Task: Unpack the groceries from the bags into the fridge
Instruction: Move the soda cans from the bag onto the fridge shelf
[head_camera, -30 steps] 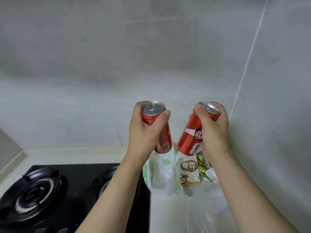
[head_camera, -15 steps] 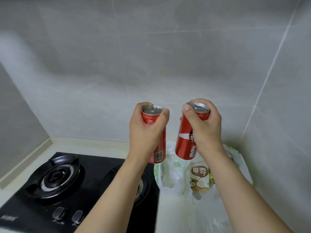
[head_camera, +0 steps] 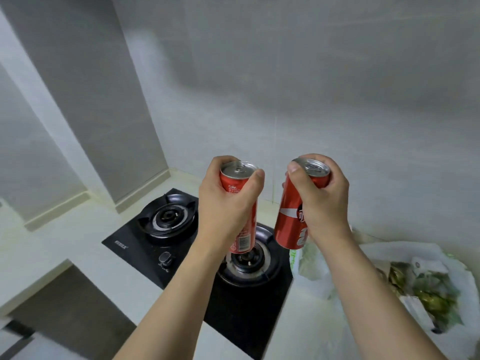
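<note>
Fingers on both hands are wrapped round red cans, held up over the stove (head_camera: 181,229); grocery bag (head_camera: 389,258) sits low right; left hand (head_camera: 223,203) grips its can (head_camera: 237,178) upright, right hand (head_camera: 322,201) holds its can (head_camera: 289,222) tilted; no fridge in sight, so both probably need carrying off together

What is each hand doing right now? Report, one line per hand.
Left hand: fingers curled around a red cola can.
Right hand: fingers curled around a second red can.
</note>
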Motion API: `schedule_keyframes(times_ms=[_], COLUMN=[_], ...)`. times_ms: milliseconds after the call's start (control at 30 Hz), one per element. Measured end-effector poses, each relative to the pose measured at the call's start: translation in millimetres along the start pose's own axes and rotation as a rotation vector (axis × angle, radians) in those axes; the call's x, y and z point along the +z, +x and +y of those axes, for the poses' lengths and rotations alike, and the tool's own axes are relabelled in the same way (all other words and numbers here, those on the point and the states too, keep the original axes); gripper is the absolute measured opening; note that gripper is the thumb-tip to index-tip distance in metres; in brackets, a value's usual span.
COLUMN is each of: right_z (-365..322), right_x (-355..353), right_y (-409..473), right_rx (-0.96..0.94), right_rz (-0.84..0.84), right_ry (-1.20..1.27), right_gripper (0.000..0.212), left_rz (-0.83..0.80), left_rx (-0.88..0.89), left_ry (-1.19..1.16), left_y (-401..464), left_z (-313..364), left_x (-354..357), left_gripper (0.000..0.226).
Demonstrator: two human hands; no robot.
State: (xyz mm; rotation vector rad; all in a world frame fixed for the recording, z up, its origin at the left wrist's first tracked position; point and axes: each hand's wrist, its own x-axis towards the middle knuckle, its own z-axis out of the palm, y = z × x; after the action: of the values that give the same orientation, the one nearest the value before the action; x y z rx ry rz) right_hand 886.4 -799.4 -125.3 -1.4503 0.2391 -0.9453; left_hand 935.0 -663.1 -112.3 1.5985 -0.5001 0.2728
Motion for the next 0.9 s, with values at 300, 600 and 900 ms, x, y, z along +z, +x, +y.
schedule_keyframes(times_ms=[300,600,900], right_z=[-9.0,-30.6,-57.1], right_x=[88.1,196.7,288.3], right_y=[-41.5,-108.3,-190.7], right_rx=[0.02,0.05,0.067], right_rz=[-0.254,-0.504,-0.719], right_ry=[0.073,0.18,0.299], right_gripper=[0.037,0.042,0.035], left_rz=[0.209,0.408,0.602], left_rx=[0.002,0.017,0.023], left_ry=[0.115,0.251,0.358], left_y=[-21.1,-48.3,-93.8], left_z=[5.8,14.3,23.2], left_x=[-103.0,-227.5,-341.5], left_gripper=[0.027,0.028,0.035])
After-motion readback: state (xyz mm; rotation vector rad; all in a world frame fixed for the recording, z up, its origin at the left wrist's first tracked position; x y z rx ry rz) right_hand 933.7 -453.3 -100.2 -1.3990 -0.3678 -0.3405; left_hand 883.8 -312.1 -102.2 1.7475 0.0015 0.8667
